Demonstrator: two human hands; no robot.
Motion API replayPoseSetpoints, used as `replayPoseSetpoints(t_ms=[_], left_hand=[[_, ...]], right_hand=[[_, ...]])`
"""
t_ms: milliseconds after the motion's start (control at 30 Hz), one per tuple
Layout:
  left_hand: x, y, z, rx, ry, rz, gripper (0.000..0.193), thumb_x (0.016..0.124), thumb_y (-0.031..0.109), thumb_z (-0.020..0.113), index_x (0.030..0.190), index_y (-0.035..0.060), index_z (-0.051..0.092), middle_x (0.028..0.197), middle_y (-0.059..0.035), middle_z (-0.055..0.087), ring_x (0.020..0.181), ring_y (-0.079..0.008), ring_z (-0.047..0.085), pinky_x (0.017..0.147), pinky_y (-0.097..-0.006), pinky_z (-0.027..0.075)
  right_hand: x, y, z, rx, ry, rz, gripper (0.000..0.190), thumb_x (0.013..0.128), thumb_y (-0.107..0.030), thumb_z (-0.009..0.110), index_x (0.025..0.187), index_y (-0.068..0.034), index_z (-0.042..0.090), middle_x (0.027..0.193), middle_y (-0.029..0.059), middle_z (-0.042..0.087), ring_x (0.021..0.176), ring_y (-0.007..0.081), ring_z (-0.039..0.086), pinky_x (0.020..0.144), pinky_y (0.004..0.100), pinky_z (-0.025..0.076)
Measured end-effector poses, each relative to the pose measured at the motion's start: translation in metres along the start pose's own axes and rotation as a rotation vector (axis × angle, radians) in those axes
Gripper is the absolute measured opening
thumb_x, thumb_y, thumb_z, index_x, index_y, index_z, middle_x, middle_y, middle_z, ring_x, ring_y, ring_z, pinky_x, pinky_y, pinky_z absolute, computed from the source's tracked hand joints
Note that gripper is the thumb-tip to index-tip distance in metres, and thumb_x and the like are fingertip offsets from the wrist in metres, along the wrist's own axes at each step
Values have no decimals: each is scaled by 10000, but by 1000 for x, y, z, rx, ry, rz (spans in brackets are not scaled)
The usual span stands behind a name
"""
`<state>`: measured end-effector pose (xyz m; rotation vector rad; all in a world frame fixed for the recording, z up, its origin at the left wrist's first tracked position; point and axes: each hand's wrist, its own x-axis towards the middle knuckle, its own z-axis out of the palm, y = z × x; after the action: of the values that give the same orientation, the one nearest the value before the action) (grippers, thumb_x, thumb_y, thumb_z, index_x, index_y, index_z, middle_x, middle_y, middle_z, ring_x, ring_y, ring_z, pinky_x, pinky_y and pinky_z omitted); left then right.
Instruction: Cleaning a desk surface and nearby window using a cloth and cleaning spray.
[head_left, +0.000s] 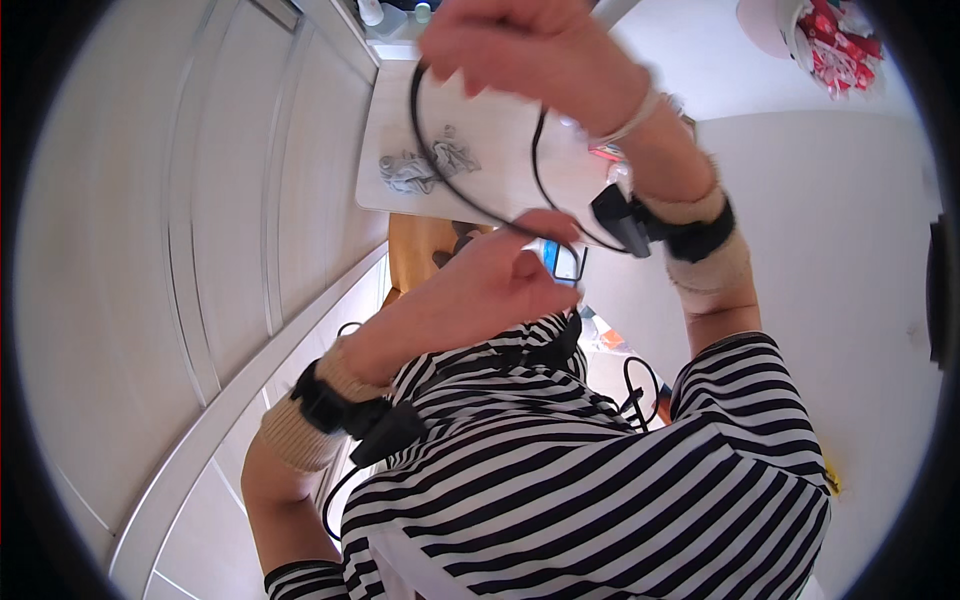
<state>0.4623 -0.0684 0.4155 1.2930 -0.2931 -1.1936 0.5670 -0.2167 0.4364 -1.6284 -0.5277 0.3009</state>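
A black cable (439, 169) runs in a wide loop between my two raised hands. My right hand (525, 56), blurred and higher up, has its fingers closed on the cable. From it a second stretch of cable drops to a small black device (622, 217) strapped at my right wrist over a beige knit band. Lower down, in front of my chest, my left hand (487, 281) pinches the cable between thumb and fingers. A similar black device (390, 435) sits on my left wrist, also over a knit band.
Beyond my hands stands a light table (382, 97) with a crumpled grey cloth (427, 166) on it. An orange-brown wooden surface (412, 251) shows below its edge. Pale panelled doors (135, 187) line the left. A container with red packets (836, 52) is at the upper right.
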Motion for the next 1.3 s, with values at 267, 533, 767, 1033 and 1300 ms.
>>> replayPoseSetpoints(t_ms=[267,533,767,1033,1300], left_hand=[[-10,-35,-49,-448,478,105,277,971,188,365,865,-6,531,962,-166,614,795,-203,622,744,-304,503],[-19,-49,-47,-212,214,-83,315,936,227,465,1145,-7,453,1115,-75,516,984,-180,561,856,-305,471],[-161,-203,-63,-12,96,-695,420,944,327,435,1220,15,481,1125,-71,573,971,-154,540,813,-254,449],[-239,-181,-2,-275,32,-826,257,888,96,539,1105,-41,550,1039,-70,621,886,-122,586,759,-226,481],[-118,-55,-86,474,274,-188,184,875,173,561,885,5,635,758,-59,603,668,-156,512,631,-284,415]], right_hand=[[-72,-1,-27,-503,10,336,214,793,13,596,1002,-32,601,680,1,541,610,52,511,574,214,442],[-130,125,10,-226,-729,734,266,826,-289,580,840,-32,643,617,35,578,553,124,523,524,281,427],[-289,191,-31,0,-1319,1457,223,812,-257,580,990,-162,675,808,16,668,755,127,616,671,252,490],[-216,91,-59,801,-1092,1027,223,857,-140,590,833,71,658,804,176,665,807,271,646,770,348,499],[-98,96,-9,456,-836,882,196,881,-165,565,904,25,610,793,61,631,728,137,630,666,239,505]])
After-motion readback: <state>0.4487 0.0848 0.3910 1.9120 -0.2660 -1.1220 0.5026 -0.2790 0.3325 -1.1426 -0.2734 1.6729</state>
